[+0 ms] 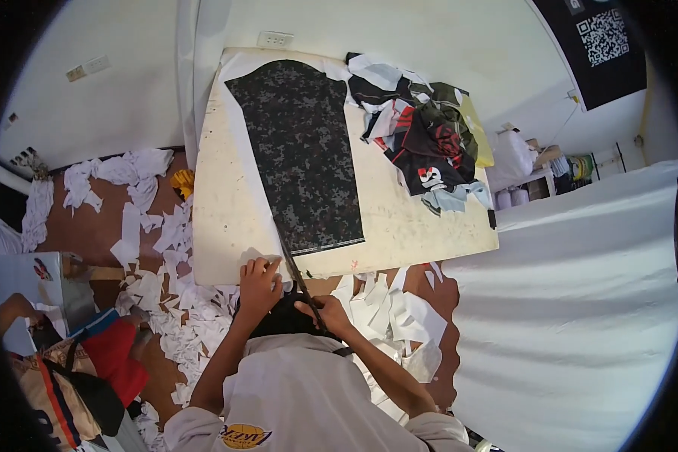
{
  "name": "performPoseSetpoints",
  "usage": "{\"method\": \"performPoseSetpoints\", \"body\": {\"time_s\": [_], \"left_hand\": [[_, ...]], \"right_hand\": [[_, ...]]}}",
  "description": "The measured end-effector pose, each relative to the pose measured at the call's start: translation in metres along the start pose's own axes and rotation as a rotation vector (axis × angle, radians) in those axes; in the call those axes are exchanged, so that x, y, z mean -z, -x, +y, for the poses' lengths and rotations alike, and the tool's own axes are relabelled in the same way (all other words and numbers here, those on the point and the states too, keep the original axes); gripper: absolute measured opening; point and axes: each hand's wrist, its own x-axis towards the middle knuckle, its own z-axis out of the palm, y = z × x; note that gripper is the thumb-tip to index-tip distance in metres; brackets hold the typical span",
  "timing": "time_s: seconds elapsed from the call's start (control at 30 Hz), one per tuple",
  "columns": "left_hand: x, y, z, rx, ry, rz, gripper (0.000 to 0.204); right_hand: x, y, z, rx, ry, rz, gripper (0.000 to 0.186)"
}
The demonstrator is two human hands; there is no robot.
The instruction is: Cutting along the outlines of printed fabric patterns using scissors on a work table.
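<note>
A dark camouflage fabric panel [300, 143], printed on white, lies lengthwise on a cream table [422, 233]. Its white margin shows along the left side and top. In my right hand [330, 315] is a pair of long dark scissors [294, 269], blades pointing up at the panel's lower left corner, along the margin. How far the blades are apart is too small to tell. My left hand [260, 288] rests at the table's near edge, left of the scissors. Its bent fingers are slightly apart, beside the white margin, and no grip on it is visible.
Crumpled dark, red and grey fabric pieces [433, 139] are heaped on the table's right side. White scraps [196, 324] litter the floor. At the lower left another person's arm [16, 310] shows near red cloth [120, 354]. A white curtain [572, 301] hangs at the right.
</note>
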Motion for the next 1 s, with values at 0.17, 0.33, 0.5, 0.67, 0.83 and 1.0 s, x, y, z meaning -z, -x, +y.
{"method": "performPoseSetpoints", "body": {"time_s": [0.17,0.33,0.5,0.67,0.83,1.0], "left_hand": [[0.003,0.0,0.003,0.01,0.003,-0.005,0.044],[0.001,0.002,0.004,0.006,-0.025,-0.004,0.044],[0.005,0.001,0.003,0.036,-0.035,-0.044,0.042],[0.005,-0.001,0.004,-0.01,-0.068,0.021,0.032],[0.005,0.0,-0.001,-0.032,-0.081,0.0,0.026],[0.005,0.001,-0.001,-0.02,-0.075,-0.017,0.022]], "right_hand": [[0.001,-0.01,-0.006,-0.012,-0.06,-0.044,0.059],[-0.002,-0.036,-0.013,0.068,-0.092,-0.053,0.06],[-0.007,-0.04,-0.023,0.025,-0.202,-0.074,0.06],[-0.01,-0.056,-0.033,0.063,-0.189,-0.058,0.06],[-0.011,-0.067,-0.038,0.08,-0.273,-0.1,0.06],[-0.012,-0.083,-0.057,0.13,-0.244,-0.061,0.058]]}}
